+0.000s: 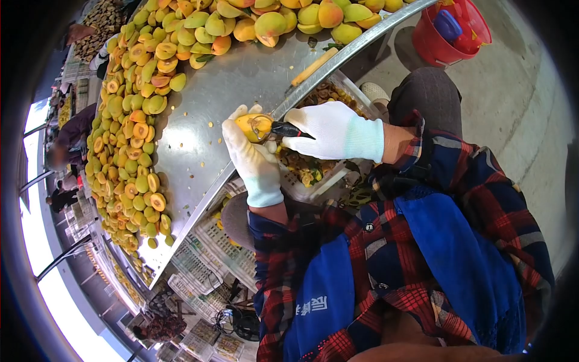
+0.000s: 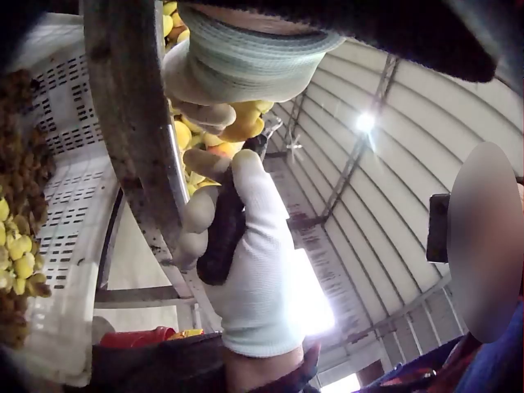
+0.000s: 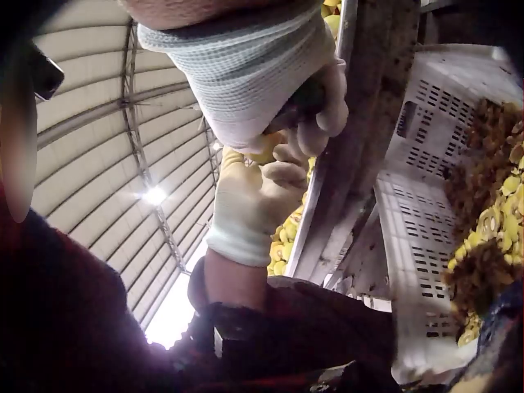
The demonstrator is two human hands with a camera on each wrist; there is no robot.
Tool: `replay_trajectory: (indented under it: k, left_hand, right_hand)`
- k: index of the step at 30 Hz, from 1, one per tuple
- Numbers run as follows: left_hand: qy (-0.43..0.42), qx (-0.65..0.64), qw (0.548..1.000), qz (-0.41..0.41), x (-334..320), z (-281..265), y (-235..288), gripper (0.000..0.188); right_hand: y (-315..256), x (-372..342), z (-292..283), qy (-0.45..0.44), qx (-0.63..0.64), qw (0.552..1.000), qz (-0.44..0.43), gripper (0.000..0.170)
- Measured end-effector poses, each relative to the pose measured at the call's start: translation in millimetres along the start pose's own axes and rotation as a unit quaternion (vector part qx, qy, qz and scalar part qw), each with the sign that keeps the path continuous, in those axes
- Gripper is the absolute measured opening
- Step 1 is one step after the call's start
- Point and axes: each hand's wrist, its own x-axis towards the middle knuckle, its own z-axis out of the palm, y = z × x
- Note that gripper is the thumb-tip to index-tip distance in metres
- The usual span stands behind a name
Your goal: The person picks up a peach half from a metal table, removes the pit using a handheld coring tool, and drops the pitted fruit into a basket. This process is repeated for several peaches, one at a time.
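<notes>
In the head view the gloved left hand [image 1: 254, 160] holds a yellow fruit piece [image 1: 253, 127] between thumb and fingers, just over the metal table's edge. The gloved right hand [image 1: 335, 133] grips the black handle [image 1: 284, 129] of a small tool, whose metal end meets the fruit's cut face. In the left wrist view the right hand [image 2: 258, 254] has its fingers curled round the black handle [image 2: 225, 233]. The right wrist view shows the left hand [image 3: 254, 201] around the fruit [image 3: 264, 149], partly hidden behind the right hand [image 3: 254, 82].
Halved fruit [image 1: 129, 163] is heaped along the far and left sides of the metal table [image 1: 199, 114]. A wooden-handled tool [image 1: 313, 66] lies near its edge. Below stands a white crate [image 3: 417, 237] with fruit and brown scraps. A red bucket [image 1: 443, 36] is on the floor at right.
</notes>
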Motion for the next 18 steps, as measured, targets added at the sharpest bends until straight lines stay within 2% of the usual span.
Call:
replay_trajectory:
  k: [4,6,8,11,13,14,16,17,18]
  left_hand:
    - [0.007,0.066,0.998,0.021,-2.1,-3.2,0.0,0.054]
    - [0.02,0.047,0.998,0.034,-0.4,-2.5,-9.0,0.053]
    - [0.032,0.027,0.998,0.047,1.2,-3.4,-14.7,0.052]
    - [0.059,0.082,0.993,0.063,-0.7,-4.7,-12.1,0.047]
    - [0.086,0.174,0.98,0.045,-4.3,-1.8,-3.3,0.04]
    - [0.086,0.173,0.98,0.045,-3.9,-4.0,-3.5,0.04]
    - [0.037,0.27,0.959,0.079,-0.7,-16.3,-5.1,0.034]
    - [0.029,0.301,0.946,0.118,3.2,-19.6,-7.6,0.031]
    - [0.028,0.302,0.946,0.117,2.5,-23.5,-8.5,0.031]
  right_hand:
    - [-0.6,-0.5,2.4,0.005,-0.003,1.0,-0.006,0.034]
    - [-6.6,-0.6,-2.8,-0.043,0.004,0.999,0.024,0.033]
    - [-3.0,0.1,2.3,-0.035,-0.008,0.999,0.019,0.034]
    - [-0.8,1.5,4.4,-0.044,-0.035,0.998,0.017,0.034]
    - [1.0,1.7,1.4,-0.058,-0.05,0.997,0.025,0.034]
    - [3.1,1.1,-1.9,-0.052,-0.082,0.995,-0.001,0.034]
    - [5.9,-0.7,-6.3,-0.047,-0.113,0.992,-0.025,0.033]
    - [5.3,-1.5,-9.0,-0.043,-0.145,0.988,-0.041,0.03]
    - [4.0,-2.3,-12.3,-0.039,-0.176,0.982,-0.057,0.029]
